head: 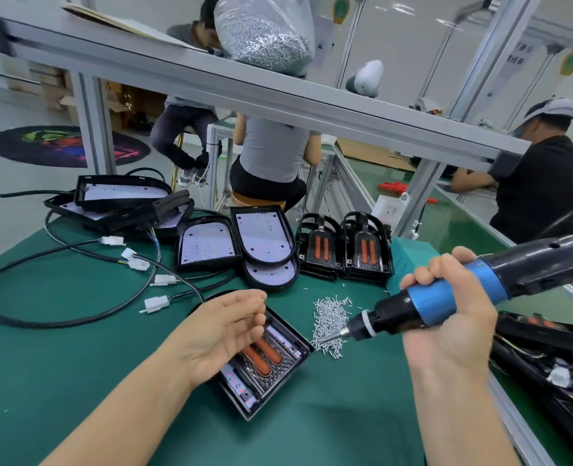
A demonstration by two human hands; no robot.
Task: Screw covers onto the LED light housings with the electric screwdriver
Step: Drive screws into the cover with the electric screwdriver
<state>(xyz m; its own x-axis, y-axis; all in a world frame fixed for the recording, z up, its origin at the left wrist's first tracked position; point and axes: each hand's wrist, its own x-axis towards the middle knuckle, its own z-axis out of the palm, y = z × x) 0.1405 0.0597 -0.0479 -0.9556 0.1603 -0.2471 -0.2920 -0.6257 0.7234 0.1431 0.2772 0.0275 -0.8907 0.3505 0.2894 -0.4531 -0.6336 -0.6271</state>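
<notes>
A black LED light housing [271,371] with a cover showing two orange strips lies on the green mat in front of me. My left hand [224,327] hovers over its upper left part, palm turned up, fingers relaxed. My right hand [453,317] grips the blue and black electric screwdriver [446,301]. Its bit [332,337] points left into a pile of small silver screws [328,322] beside the housing.
Open housings with white LED boards [265,243] and two stacked covered units [344,247] lie at the back. Black cables with white connectors [157,302] spread to the left. More housings [547,348] sit at the right edge. A bag of screws [265,31] rests on the overhead rail. People work beyond.
</notes>
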